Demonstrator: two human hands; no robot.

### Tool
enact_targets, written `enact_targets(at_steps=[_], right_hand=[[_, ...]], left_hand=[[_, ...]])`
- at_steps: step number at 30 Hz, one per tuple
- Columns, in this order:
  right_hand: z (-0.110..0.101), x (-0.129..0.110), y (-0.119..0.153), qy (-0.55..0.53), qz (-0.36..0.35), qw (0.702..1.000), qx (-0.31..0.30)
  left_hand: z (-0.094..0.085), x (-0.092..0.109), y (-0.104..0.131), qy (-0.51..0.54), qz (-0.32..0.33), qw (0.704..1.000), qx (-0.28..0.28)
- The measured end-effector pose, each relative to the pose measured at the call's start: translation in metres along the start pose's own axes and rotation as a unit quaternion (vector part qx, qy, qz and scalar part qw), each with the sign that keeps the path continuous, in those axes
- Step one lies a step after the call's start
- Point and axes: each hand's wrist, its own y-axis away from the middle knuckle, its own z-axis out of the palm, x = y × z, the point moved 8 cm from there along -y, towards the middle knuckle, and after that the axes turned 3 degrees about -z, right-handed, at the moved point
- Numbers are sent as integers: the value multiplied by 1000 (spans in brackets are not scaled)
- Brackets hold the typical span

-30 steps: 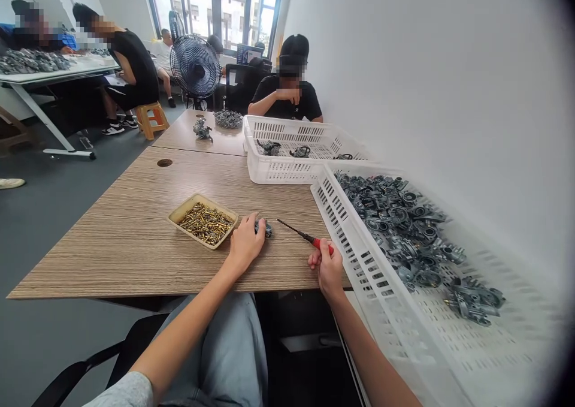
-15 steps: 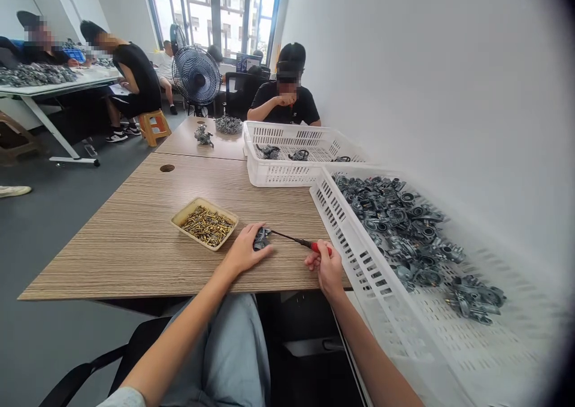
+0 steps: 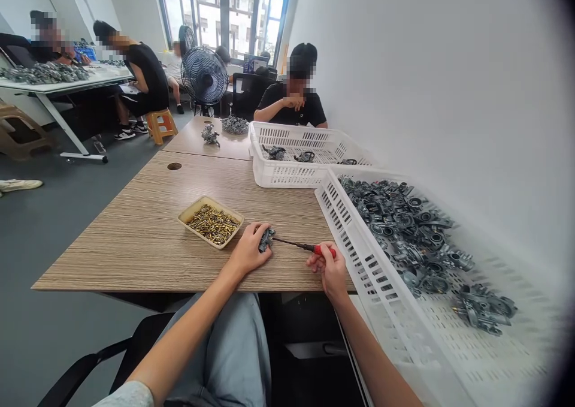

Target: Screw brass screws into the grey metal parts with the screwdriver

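Observation:
On the wooden table, my left hand is closed around a small grey metal carburetor body, with fingers over its far side and thumb on the near side. My right hand grips the red handle of a screwdriver. The long dark shaft points left, and its tip meets the right side of the carburetor body; the exact contact point is too small to make out. Left of my left hand sits a cream tray holding many small brass-coloured parts.
A white slotted crate full of carburetor bodies stands on the right, along the wall. Behind it, another white crate holds a few assemblies. One carburetor and a heap of metal parts lie farther back. A person sits opposite.
The view has turned slightly left, so everything appears shifted right. My left thumb looks drawn in closer to the carburetor body. The screwdriver still meets its right side.

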Motion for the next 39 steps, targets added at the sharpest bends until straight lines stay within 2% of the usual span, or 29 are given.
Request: enact_targets(at_steps=[6,26,39], right_hand=[[1,0,0,4,-5,1000,-14],[-4,9,-2,46,27,998,25],[-4,7,-2,54,17,998,20]], left_hand=[[0,1,0,-13,-4,1000,0],[1,6,3,-70,10,997,6],[1,4,2,-69,-2,998,8]])
